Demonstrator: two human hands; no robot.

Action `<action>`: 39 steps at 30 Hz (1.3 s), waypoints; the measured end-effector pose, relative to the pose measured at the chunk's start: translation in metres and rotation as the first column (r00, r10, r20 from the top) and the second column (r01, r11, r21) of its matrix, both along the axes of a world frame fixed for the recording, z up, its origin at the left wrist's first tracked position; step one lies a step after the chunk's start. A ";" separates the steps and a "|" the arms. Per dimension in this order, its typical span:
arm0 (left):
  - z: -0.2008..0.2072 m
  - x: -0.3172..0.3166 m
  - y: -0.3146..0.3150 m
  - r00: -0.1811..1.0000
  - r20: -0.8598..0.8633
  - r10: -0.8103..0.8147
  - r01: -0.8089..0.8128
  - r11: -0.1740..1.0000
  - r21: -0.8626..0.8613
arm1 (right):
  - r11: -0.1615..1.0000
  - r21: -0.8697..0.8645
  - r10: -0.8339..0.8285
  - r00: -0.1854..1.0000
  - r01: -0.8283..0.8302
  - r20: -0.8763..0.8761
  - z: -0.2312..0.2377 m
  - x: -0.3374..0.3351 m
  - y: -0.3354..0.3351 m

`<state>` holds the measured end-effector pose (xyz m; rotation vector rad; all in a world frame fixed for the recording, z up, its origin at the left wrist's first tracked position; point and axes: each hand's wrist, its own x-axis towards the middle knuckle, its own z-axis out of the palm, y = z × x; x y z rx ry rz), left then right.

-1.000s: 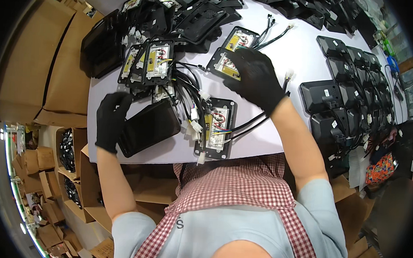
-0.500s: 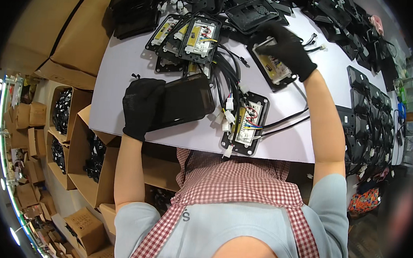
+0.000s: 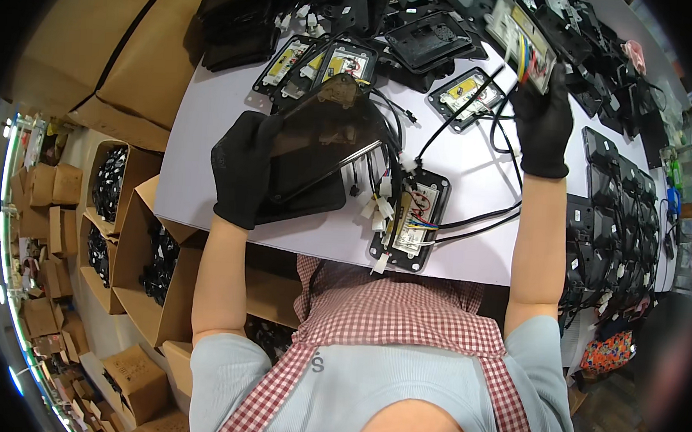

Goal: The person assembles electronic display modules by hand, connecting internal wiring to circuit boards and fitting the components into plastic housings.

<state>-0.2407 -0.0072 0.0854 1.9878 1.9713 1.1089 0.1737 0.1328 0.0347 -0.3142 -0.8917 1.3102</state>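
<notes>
My left hand (image 3: pixel 243 167), in a black glove, grips the left side of a glossy dark tinted cover (image 3: pixel 339 129) and holds it tilted above the table. Another dark panel (image 3: pixel 307 202) lies partly hidden beneath it. At the far right, my gloved right hand (image 3: pixel 544 128) is closed on a circuit module (image 3: pixel 518 39) with a pale board and coloured wires, slightly blurred. A second module in a black frame (image 3: pixel 467 99) lies flat to the left of that hand. Near the front edge rests another framed module (image 3: pixel 414 223) with black cables and white connectors.
Several framed modules (image 3: pixel 346 62) overlap left of centre at the back. Black housings (image 3: pixel 426 40) are heaped along the far edge, and more stand in rows (image 3: pixel 616 207) on the right. Cardboard boxes (image 3: pixel 143 276) with black parts stand left of the white table (image 3: pixel 197 153).
My left hand has tilted the glossy cover up and away, exposing the panel underneath. My right hand has left the framed module on the table, moved right and now holds a raised module.
</notes>
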 end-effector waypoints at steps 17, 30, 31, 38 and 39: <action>-0.002 0.094 0.005 0.156 0.986 -0.063 0.139 0.989 0.042 | 0.834 -0.229 0.547 0.807 -0.502 0.221 0.012 -0.088 -0.130; -0.109 0.114 -0.013 -0.346 0.892 -0.291 0.528 0.725 0.442 | 0.993 0.031 -0.106 0.737 0.115 0.668 0.031 -0.098 -0.153; -0.120 0.104 -0.010 -0.108 0.938 -0.330 0.496 0.799 0.339 | 0.980 0.060 -0.181 0.725 0.189 0.664 0.032 -0.099 -0.153; -0.005 0.097 -0.009 0.391 0.906 -0.161 0.285 0.957 0.047 | 0.968 -0.239 0.128 0.963 -0.070 0.236 0.014 -0.070 -0.147; 0.001 0.098 -0.013 0.393 0.905 -0.161 0.280 0.959 0.049 | 0.969 -0.237 0.133 0.963 -0.075 0.235 0.012 -0.068 -0.149</action>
